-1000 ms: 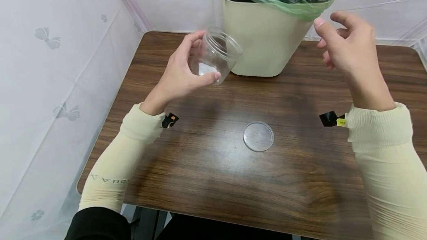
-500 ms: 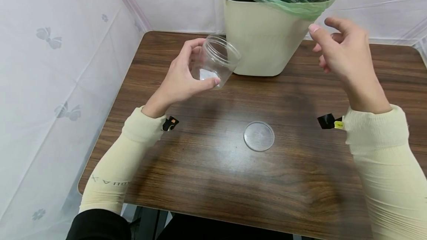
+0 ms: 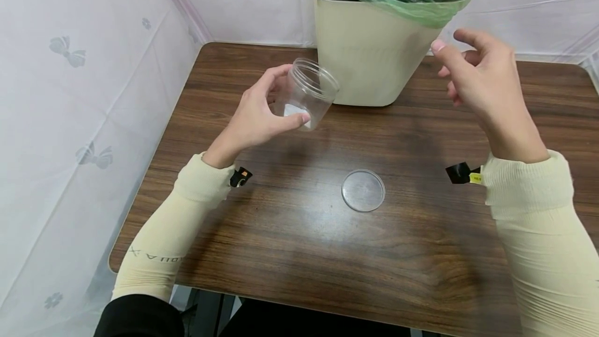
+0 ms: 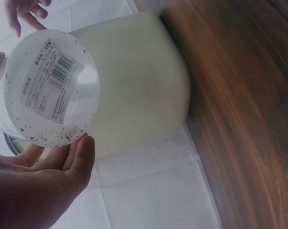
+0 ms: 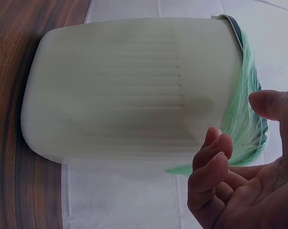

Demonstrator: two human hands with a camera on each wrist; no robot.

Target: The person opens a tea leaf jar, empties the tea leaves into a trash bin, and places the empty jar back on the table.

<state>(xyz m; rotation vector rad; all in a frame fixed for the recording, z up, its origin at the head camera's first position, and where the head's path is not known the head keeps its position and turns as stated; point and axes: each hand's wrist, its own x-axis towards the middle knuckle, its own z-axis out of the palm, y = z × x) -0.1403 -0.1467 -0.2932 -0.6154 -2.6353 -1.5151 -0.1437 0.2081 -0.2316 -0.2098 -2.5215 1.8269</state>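
In the head view my left hand grips a clear plastic jar round its side, above the table and in front of the bin. The jar is tilted, its threaded mouth uncovered and leaning up to the right. Its base, seen in the left wrist view, bears a white barcode label, with small dark specks scattered around it. My right hand hovers beside the bin's right side, fingers loosely bent and holding nothing. A clear round lid lies flat on the table, apart from both hands.
A cream bin with a black rim stands at the back of the dark wooden table. Its green plastic bag folds over the rim. White patterned sheeting hangs along the left and back.
My left hand has lowered the jar a little, toward me. My right hand has shifted slightly left and down, still holding nothing. The lid and bin have stayed put.
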